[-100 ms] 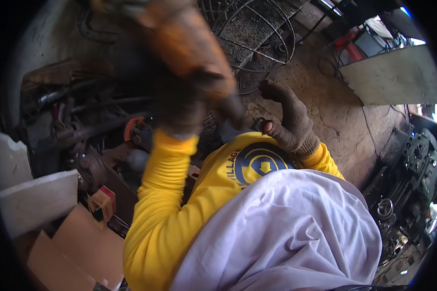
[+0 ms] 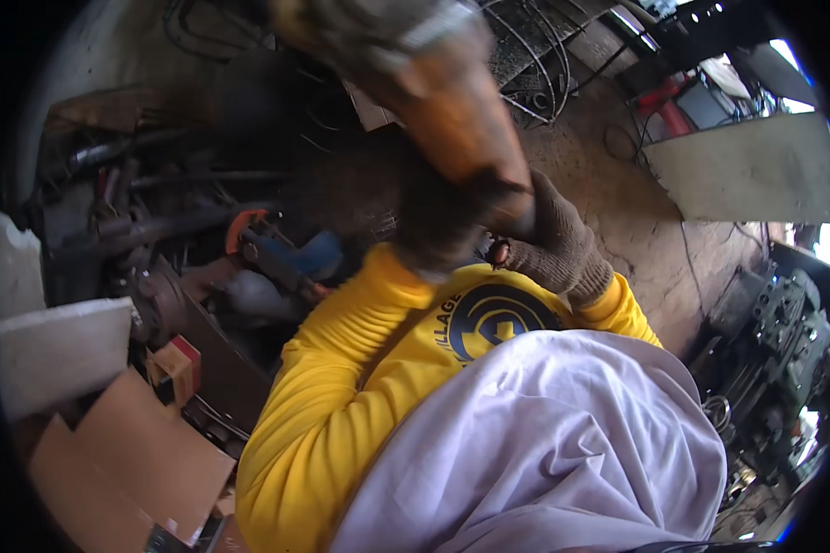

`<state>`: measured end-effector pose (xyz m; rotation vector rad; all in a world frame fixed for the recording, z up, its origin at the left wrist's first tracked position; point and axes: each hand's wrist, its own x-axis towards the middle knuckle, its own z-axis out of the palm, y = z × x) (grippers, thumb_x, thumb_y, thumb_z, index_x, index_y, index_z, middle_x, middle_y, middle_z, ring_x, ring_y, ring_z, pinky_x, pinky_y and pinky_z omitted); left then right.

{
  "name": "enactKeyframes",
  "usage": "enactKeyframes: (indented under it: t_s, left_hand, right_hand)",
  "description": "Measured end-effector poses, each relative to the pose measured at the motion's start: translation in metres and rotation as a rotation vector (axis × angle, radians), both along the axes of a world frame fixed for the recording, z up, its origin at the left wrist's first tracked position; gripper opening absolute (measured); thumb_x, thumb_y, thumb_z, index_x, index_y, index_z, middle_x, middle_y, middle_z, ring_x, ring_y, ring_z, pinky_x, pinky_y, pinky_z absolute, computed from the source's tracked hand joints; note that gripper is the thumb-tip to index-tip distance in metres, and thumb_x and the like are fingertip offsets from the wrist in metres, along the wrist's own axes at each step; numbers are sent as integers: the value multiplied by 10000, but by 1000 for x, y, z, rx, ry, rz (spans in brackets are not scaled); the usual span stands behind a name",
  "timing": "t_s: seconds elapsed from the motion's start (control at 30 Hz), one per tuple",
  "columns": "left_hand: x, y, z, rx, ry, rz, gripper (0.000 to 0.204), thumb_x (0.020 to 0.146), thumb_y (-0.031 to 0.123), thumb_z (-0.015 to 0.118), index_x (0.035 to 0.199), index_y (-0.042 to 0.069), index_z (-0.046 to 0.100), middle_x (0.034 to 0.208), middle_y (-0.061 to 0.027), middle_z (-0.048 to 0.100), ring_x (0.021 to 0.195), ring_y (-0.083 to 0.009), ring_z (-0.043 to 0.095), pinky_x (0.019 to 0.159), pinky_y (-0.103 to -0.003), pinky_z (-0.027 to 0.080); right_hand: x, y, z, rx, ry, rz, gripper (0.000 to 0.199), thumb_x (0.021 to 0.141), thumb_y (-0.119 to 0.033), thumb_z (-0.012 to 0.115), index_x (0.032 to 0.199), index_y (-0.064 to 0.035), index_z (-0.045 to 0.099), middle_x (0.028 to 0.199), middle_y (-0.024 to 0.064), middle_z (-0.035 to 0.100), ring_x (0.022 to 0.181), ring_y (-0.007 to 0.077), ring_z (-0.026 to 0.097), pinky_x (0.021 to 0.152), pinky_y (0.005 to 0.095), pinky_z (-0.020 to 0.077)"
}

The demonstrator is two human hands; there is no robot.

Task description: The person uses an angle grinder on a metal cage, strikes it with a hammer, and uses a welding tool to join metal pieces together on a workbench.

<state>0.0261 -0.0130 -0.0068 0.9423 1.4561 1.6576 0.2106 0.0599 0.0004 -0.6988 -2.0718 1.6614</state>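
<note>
- Head camera looked down on a pale lilac cloth (image 2: 563, 442), the largest thing in view, which lay over the person's lap, well below the rusty orange object (image 2: 461, 120).
- Above the cloth was the yellow shirt (image 2: 341, 369); both of its sleeves reached up toward the lower end of the rusty orange object.
- The rusty orange object itself was raised close to the camera, slanted and blurred by motion, with a pale band at its upper end. It looked heavy, so I judged that it needed support from both sides and a slow, even movement.
- Flat cardboard (image 2: 148, 452) lay far down and to the left of the object, and a round wire frame (image 2: 535, 55) stood just to its right, behind it. I judged that the frame was near enough to catch the object if it swung wide.
- The left hand (image 2: 438, 226), in a dark glove, was directly under the object's lower end. It was too blurred for me to tell if its fingers were closed or open.
- The right hand (image 2: 563, 249), in a brown knitted glove, was at the lower right of the object, and its fingers were curled around the dark lower end in a grip.
- A small reddish-brown piece (image 2: 500, 251) showed just under the object's lower end, between the two hands; I could not tell what it was. Keeping the fingers away from it seemed wise to me.
</note>
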Motion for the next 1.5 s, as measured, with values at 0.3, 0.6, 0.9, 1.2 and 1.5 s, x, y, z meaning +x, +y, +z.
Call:
enactKeyframes:
  t_s: [0.3,0.6,0.9,1.2,1.5]
  left_hand:
    - [106,-28,-70,-61,-608,-111,793,781,440,865,1345,20,500,1257,-146,605,1145,-243,628,1014,-430,516]
    - [109,-36,-83,-77,-887,-114,807,768,358,875,1366,37,439,1239,-134,598,1127,-251,635,1009,-427,525]
    - [92,-38,-86,-139,-803,-130,745,800,333,839,1358,35,445,1188,-120,642,1079,-231,663,974,-405,542]
    - [79,-40,-87,-168,-777,-150,762,787,323,843,1370,42,440,1229,-133,605,1105,-239,643,979,-417,535]
    - [71,-40,-90,-216,-715,-153,800,764,349,864,1367,39,441,1231,-126,614,1102,-240,648,974,-412,537]
  right_hand:
    - [83,-36,-6,-212,-664,-91,783,742,-46,809,1444,-22,463,1273,139,655,1151,214,633,978,366,513]
    - [58,-56,5,-163,-798,-139,808,752,-172,881,1424,-30,456,1305,185,646,1207,258,627,1019,423,498]
    - [31,-64,11,-118,-893,-209,750,754,-250,904,1363,-44,517,1229,191,691,1141,293,684,958,421,537]
    - [21,-62,8,-225,-1050,-199,859,747,-173,909,1453,-25,442,1367,205,620,1268,283,614,1052,415,489]
    - [16,-68,0,-143,-894,-239,665,751,-215,901,1307,-39,581,1219,176,701,1130,271,688,954,415,539]
